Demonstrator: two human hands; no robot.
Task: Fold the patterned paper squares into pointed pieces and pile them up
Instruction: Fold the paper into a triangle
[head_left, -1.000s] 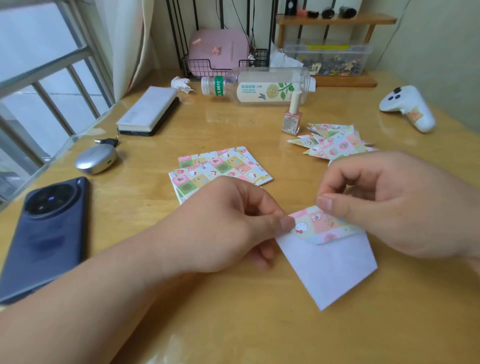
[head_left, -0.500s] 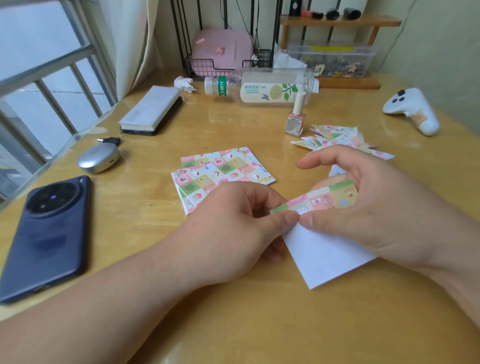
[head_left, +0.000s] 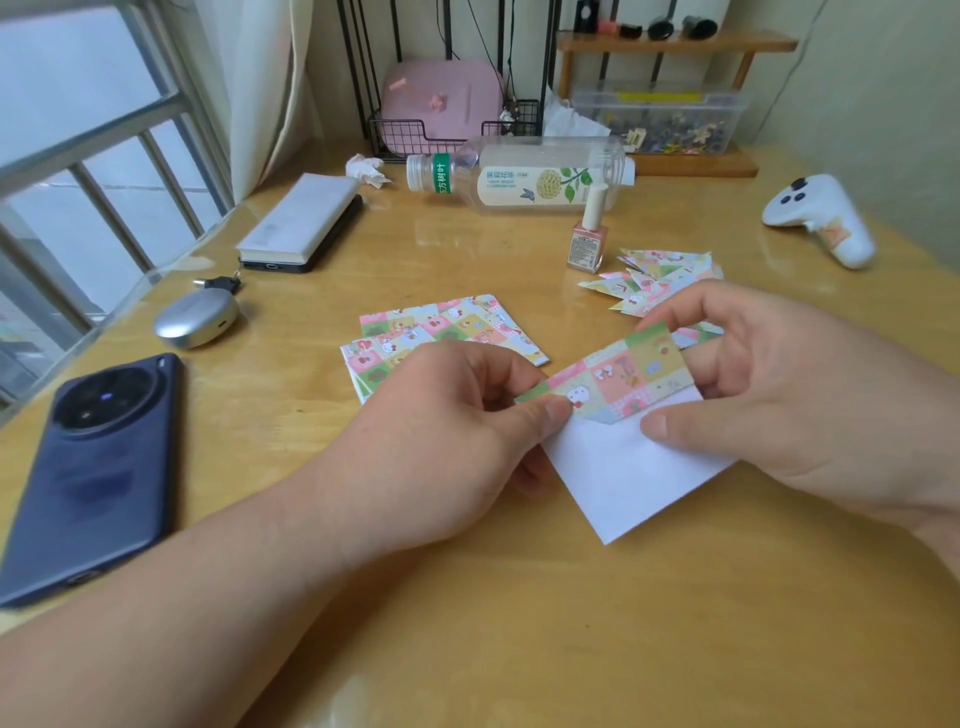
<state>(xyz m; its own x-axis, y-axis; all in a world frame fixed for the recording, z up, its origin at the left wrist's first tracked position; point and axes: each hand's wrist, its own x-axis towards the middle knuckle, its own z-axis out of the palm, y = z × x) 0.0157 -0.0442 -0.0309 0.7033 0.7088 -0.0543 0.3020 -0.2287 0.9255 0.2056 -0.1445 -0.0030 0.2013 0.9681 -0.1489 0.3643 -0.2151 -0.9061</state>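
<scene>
A paper square (head_left: 623, 467) lies white side up on the wooden desk (head_left: 519, 623), its far part folded over so a patterned flap shows. My left hand (head_left: 447, 441) pinches the flap's left end between thumb and fingers. My right hand (head_left: 779, 395) holds the flap's right end, thumb pressing on the white part. A stack of flat patterned squares (head_left: 441, 327) lies just behind my left hand. A pile of folded pointed pieces (head_left: 654, 280) sits behind my right hand, partly hidden by it.
A dark phone (head_left: 93, 467) lies at the left, a silver case (head_left: 195, 317) and a book on a device (head_left: 301, 223) behind it. A nail polish bottle (head_left: 589, 239), a lying plastic bottle (head_left: 530, 176) and a white controller (head_left: 821, 218) stand further back.
The patterned flap has been folded further toward me and is wider now. My right hand has shifted from on top of the flap to its right end, thumb down on the white side.
</scene>
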